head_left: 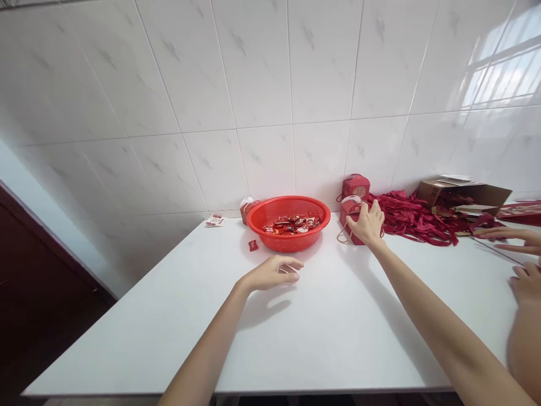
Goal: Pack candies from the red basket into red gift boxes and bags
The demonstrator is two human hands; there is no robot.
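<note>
My left hand (270, 273) rests low over the white table (333, 344), its fingers loosely curled around nothing I can see. It is nearest to a red plastic basket (288, 239) holding several red-wrapped sweets (291, 225). A single wrapped sweet (252, 245) lies on the table left of the basket. My right hand (367, 224) is closed over the top of a red paper gift box (351, 227), which has a pale loop and a gold cord. Behind it stands a second red gift box (355, 187).
A third red box (248, 210) stands behind the basket's left rim, and white printed cards (215, 220) lie at the far left. To the right are a heap of dark red ribbons (409, 217) and an open cardboard carton (462, 194). A co-worker's hands (518, 259) reach in at the right. Tiled wall lies behind.
</note>
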